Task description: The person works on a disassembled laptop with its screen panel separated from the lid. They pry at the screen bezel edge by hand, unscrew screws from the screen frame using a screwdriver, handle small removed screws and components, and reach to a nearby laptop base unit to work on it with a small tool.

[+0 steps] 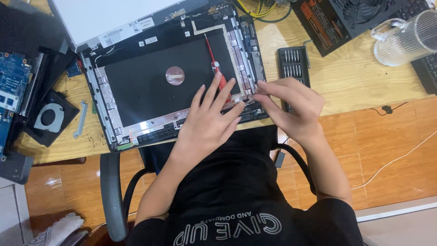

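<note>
The left hand point(210, 119) lies over the red screwdriver point(214, 64), hiding its handle, and covers part of the near edge of the laptop lid shell point(150, 82). What the right hand point(291, 107) pinches at the shell's near right corner is too small to tell. The glass mug point(405, 38) and circuit board point(11, 82) are cut off by the picture's edges

head-worn view, steeply downward, close over desk point(364, 77)
</note>
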